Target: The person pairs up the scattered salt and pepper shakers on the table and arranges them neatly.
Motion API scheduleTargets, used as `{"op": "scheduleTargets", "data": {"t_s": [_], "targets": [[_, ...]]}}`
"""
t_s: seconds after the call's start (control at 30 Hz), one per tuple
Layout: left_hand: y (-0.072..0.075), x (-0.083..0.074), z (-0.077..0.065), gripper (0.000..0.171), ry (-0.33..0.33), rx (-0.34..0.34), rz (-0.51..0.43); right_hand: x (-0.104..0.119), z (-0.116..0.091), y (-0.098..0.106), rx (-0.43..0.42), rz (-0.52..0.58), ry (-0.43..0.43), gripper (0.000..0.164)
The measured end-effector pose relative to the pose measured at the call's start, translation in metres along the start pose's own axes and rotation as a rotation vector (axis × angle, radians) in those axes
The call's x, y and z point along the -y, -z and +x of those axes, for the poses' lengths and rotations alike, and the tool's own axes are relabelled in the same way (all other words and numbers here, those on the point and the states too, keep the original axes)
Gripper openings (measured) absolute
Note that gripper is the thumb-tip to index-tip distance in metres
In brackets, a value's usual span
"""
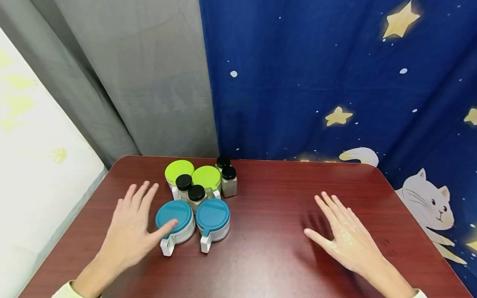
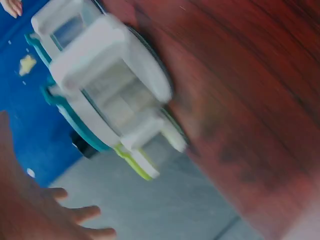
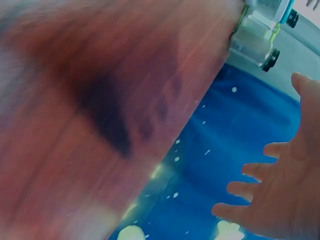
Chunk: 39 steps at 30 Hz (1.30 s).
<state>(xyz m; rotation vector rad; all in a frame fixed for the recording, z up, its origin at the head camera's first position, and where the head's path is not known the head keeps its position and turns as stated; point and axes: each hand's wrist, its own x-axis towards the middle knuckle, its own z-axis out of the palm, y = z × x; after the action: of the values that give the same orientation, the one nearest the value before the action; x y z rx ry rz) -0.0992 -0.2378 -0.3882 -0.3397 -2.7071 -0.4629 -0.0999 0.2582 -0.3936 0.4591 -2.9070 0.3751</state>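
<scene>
Two jars with blue lids and white handles, a left one (image 1: 173, 215) and a right one (image 1: 213, 215), stand at the front of a cluster on the table. Behind them are two green-lidded jars (image 1: 179, 169) (image 1: 206, 177) and several small black-capped bottles (image 1: 229, 182) (image 1: 196, 193). My left hand (image 1: 130, 231) is spread beside the cluster, its thumb overlapping the left blue lid in the head view; contact cannot be told. My right hand (image 1: 348, 240) hovers with straight fingers over the right side of the table, holding nothing. The left wrist view shows the jars' handles (image 2: 90, 50) blurred.
The reddish-brown table (image 1: 275, 231) has rounded far corners. Behind it hang a grey curtain (image 1: 149, 82) and a blue curtain (image 1: 298, 82) with stars and a cat. A white surface (image 1: 37, 145) with yellow marks lies along the left.
</scene>
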Motion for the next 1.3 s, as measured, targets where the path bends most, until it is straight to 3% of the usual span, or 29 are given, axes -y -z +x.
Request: {"op": "scheduleTargets", "data": {"t_s": [0.13,0.3,0.5,0.7,0.93,1.13,1.2,1.3], "targets": [[-0.003,-0.021,0.001,0.088,-0.16,-0.067,-0.013,0.013,0.018,-0.002,-0.019,0.014,0.067,0.082],[-0.013,-0.041,0.005,0.076,-0.255,-0.024,-0.046,0.029,0.049,-0.009,-0.033,0.059,0.143,0.075],[-0.029,-0.053,0.008,0.087,-0.389,0.011,0.02,0.059,0.089,-0.022,0.021,0.1,0.203,0.073],[-0.039,-0.058,0.003,0.105,-0.484,0.096,0.1,0.094,0.127,-0.037,0.089,0.068,0.27,0.076],[-0.038,-0.064,0.005,0.093,-0.515,0.176,0.171,0.113,0.162,-0.057,0.125,0.096,0.294,0.077],[-0.045,-0.077,0.0,0.084,-0.52,0.144,0.109,0.114,0.169,-0.068,0.117,0.284,0.271,0.059],[-0.049,-0.081,-0.003,0.083,-0.495,0.116,0.063,0.113,0.171,-0.071,0.106,0.349,0.295,0.056],[-0.053,-0.086,-0.008,0.086,-0.393,0.113,-0.047,0.112,0.172,-0.074,0.102,0.402,0.322,0.055]]}}
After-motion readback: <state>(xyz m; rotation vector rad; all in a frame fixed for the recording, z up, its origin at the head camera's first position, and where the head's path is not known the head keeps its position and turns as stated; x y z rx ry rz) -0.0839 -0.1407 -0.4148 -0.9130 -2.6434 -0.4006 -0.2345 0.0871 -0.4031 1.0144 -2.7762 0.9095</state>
